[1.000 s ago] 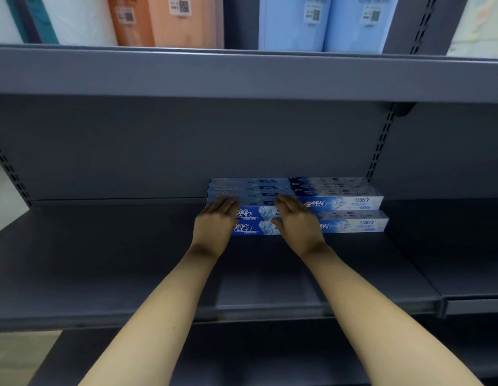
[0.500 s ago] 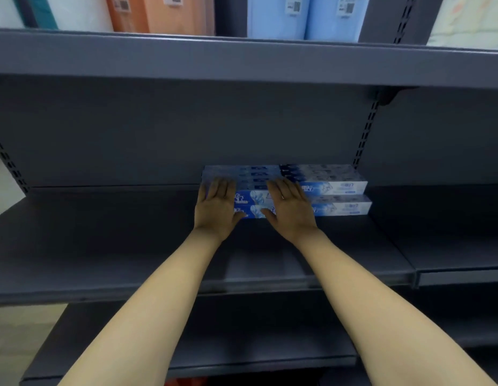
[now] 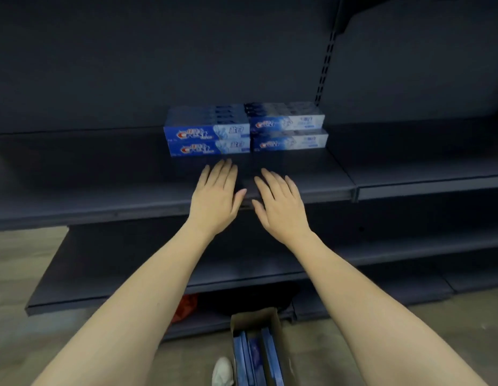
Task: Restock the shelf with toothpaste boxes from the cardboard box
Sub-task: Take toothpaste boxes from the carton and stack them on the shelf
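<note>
Two stacks of blue and white toothpaste boxes sit side by side at the back of the dark grey shelf [image 3: 103,174]: the left stack [image 3: 207,140] and the right stack [image 3: 288,130], each two layers high. My left hand [image 3: 215,199] and my right hand [image 3: 279,201] hover palm down over the shelf's front part, fingers straight, holding nothing, a short way in front of the stacks. On the floor below stands the open cardboard box [image 3: 257,346] with several blue toothpaste boxes upright inside.
A lower shelf [image 3: 130,263] juts out beneath. A white shoe [image 3: 222,370] stands on the floor left of the cardboard box. Something red [image 3: 186,305] lies under the bottom shelf. A slotted upright [image 3: 325,59] divides the back panel; another shelf section [image 3: 426,174] continues right.
Both hands have left the left toothpaste stack and drawn back toward the shelf's front edge. The view has tilted down, bringing the cardboard box and floor into sight.
</note>
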`<action>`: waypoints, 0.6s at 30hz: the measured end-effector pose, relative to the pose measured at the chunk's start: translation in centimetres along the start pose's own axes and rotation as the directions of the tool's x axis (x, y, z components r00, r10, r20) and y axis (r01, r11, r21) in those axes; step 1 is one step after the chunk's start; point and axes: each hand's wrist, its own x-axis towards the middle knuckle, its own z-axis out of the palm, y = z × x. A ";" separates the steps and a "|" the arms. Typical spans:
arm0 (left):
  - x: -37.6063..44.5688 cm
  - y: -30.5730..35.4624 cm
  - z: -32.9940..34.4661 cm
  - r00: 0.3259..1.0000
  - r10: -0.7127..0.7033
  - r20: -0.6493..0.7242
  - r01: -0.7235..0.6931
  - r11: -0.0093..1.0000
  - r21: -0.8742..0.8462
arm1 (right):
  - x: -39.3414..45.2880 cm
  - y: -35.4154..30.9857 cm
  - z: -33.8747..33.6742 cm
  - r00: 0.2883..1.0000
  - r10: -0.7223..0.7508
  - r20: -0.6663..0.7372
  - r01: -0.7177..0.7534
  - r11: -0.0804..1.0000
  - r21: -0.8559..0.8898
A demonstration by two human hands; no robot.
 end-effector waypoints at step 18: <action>-17.4 9.4 12.1 0.899 0.145 0.413 -0.133 0.989 -0.058 | -23.9 0.5 6.6 0.823 0.078 0.563 -0.143 0.987 0.072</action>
